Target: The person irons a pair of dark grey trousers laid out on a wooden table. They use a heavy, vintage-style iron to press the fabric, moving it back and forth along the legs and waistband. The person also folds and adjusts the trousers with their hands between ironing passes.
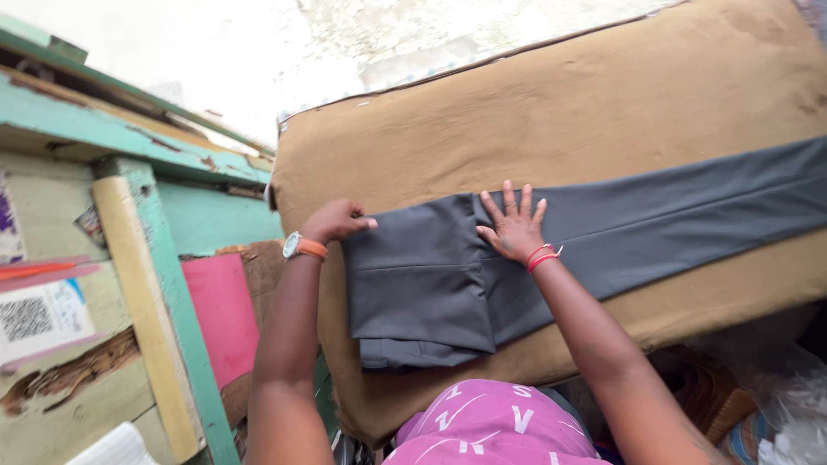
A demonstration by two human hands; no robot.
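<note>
- Brown padded board (603, 95) fills the centre and upper right of the frame, cloth cover stained and worn, edges frayed along the top.
- Grey trousers (482, 267) lie flat on the board, legs running off the right edge of the frame, waist end folded over at centre left, lower fold hanging just past the board's near edge.
- Green wooden frame (172, 284) with peeling paint takes the left side; pale yellow post just beside it, pink panel (226, 314) lower, between frame and board.
- Pink printed shirt (491, 426) at bottom centre, the person's own.
- Right hand (514, 226) at centre, flat, fingers spread wide, palm pressing on the trousers by the fold; red thread bangles at the wrist.
- Left hand (336, 220) centre left, fingers curled, pinching the top left corner of the folded trousers; orange-strapped watch (299, 247) on the wrist.
- Paper sheets with a square code stuck at far left (39, 314).
</note>
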